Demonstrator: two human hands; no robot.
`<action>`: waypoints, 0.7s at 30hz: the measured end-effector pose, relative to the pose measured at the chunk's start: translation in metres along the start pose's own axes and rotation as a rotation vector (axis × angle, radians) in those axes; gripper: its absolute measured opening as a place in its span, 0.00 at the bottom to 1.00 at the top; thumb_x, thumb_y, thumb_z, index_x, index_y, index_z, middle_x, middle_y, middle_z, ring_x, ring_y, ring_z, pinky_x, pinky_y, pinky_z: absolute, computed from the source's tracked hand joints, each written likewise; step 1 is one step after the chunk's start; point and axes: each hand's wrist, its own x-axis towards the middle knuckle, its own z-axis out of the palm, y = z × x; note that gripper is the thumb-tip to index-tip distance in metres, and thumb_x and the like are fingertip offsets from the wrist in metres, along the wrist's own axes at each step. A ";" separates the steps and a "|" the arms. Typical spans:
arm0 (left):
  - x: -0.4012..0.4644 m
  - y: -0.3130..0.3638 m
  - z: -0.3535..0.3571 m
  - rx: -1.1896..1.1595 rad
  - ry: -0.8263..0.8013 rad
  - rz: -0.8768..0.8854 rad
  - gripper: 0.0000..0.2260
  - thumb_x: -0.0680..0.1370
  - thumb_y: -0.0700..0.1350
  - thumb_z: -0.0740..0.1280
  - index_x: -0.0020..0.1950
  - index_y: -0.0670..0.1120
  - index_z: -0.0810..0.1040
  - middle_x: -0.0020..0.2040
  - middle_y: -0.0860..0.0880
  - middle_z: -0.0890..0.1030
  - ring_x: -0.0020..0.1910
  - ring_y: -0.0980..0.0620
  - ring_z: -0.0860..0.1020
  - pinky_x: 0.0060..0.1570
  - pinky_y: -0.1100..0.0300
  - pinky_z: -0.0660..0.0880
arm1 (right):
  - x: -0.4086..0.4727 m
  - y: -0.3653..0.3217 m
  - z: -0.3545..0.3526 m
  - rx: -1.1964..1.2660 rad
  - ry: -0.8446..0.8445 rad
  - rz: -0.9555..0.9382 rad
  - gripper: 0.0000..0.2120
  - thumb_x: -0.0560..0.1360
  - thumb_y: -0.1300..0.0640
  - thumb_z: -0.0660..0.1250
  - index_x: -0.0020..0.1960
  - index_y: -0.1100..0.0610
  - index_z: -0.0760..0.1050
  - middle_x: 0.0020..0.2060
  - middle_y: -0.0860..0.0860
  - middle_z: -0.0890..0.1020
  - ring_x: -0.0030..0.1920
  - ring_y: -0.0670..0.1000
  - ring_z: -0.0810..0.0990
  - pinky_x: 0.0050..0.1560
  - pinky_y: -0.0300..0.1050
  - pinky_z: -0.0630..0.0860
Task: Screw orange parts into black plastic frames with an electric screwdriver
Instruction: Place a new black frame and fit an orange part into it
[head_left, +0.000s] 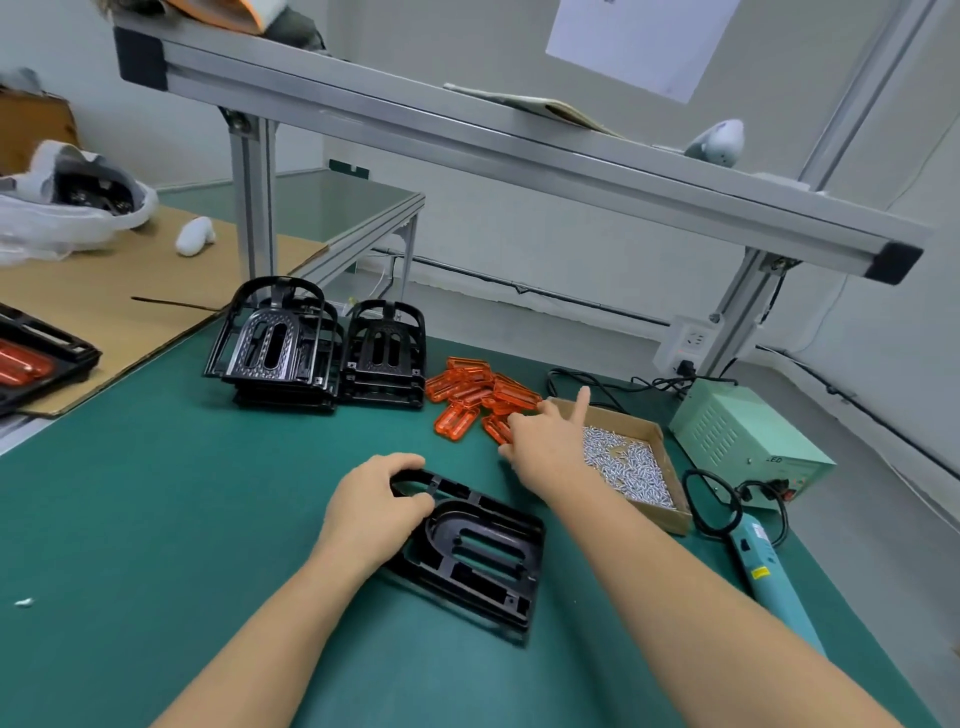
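Black frame: one black frame (470, 553) lies flat on the green tabletop (156, 519), close in front of the person, rounded end to the left.
Left hand: the left hand (376, 501) grips the frame's rounded end, fingers curled over the rim and thumb on the near side.
Right hand: the right hand (548, 441) reaches forward to the near edge of the heap of orange parts (478, 397), index finger sticking up; the other fingers touch the heap, though whether they pinch a piece is hard to tell.
Frame stacks: two stacks of black frames (317, 348) stand behind, just left of the orange parts.
Screws: a shallow cardboard box (670, 514) of silver screws (623, 462) sits just right of the right hand.
Screwdriver: the blue electric screwdriver (763, 564) lies on the tabletop right of the right forearm, near the green power box (748, 441).
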 end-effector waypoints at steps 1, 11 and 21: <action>0.000 0.000 0.000 0.000 0.000 0.002 0.19 0.72 0.43 0.69 0.63 0.54 0.76 0.60 0.55 0.76 0.53 0.55 0.74 0.55 0.60 0.69 | 0.002 -0.001 0.003 -0.031 -0.013 0.012 0.16 0.80 0.44 0.59 0.56 0.54 0.76 0.54 0.52 0.82 0.71 0.57 0.65 0.68 0.71 0.32; 0.000 0.000 0.001 0.022 0.003 0.003 0.18 0.73 0.44 0.68 0.62 0.55 0.76 0.62 0.55 0.75 0.57 0.54 0.72 0.57 0.57 0.69 | -0.003 -0.002 0.011 0.079 0.102 0.037 0.11 0.79 0.46 0.63 0.50 0.54 0.73 0.49 0.50 0.81 0.63 0.55 0.72 0.70 0.68 0.33; -0.017 0.016 0.001 -0.146 0.037 0.397 0.24 0.72 0.40 0.72 0.64 0.60 0.74 0.55 0.64 0.76 0.50 0.60 0.72 0.48 0.77 0.64 | -0.098 0.015 -0.004 1.014 0.382 -0.113 0.23 0.68 0.55 0.77 0.62 0.53 0.78 0.53 0.45 0.81 0.57 0.49 0.77 0.65 0.55 0.68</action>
